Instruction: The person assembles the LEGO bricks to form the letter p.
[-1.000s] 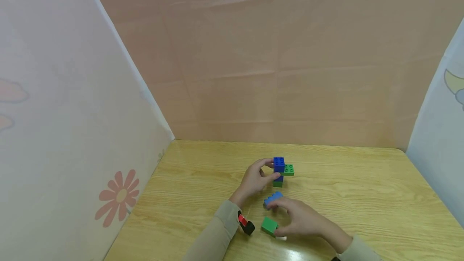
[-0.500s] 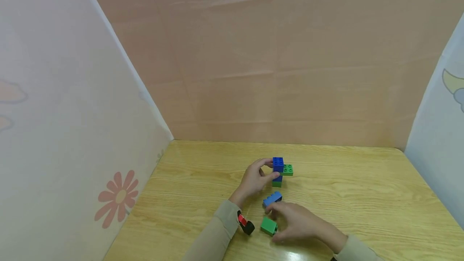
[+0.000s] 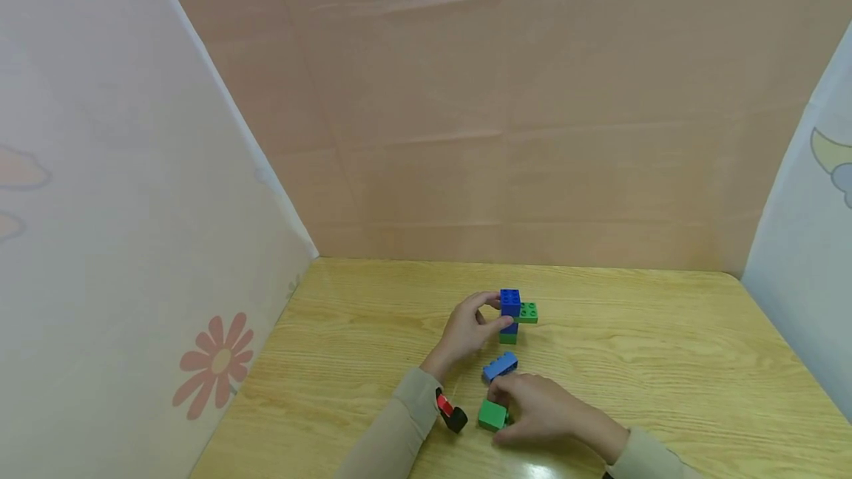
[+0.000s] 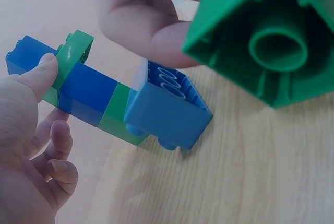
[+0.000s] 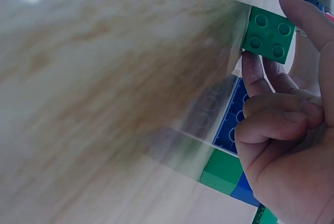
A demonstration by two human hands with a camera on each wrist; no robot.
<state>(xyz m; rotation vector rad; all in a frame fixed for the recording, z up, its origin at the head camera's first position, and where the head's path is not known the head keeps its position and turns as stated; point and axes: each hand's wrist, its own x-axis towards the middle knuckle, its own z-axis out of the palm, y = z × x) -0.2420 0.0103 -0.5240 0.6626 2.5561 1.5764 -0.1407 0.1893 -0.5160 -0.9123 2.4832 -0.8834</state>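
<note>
My left hand [image 3: 466,327] grips a small tower of Duplo bricks [image 3: 509,303] from its left side, thumb across the front. The tower is stacked blue and green, with a thin green brick [image 3: 529,313] jutting out to the right. Nearer to me, my right hand [image 3: 542,409] pinches a green brick [image 3: 492,415] between thumb and fingers. That brick lies on its side: its studs face the palm in the right wrist view, and its hollow underside [image 4: 279,49] shows in the left wrist view. Between the hands a light blue brick [image 3: 500,366] lies on its side.
The wooden table [image 3: 632,361] carries all the bricks. A pinkish-brown cloth [image 3: 413,109] hangs behind it, and pale panels [image 3: 120,168] stand at the sides. A black and red wrist strap [image 3: 450,411] sits on my left wrist, near the green brick.
My right hand has drawn back from the light blue brick and closed its fingers and thumb about the green brick, which has turned slightly. The left hand and tower have stayed put.
</note>
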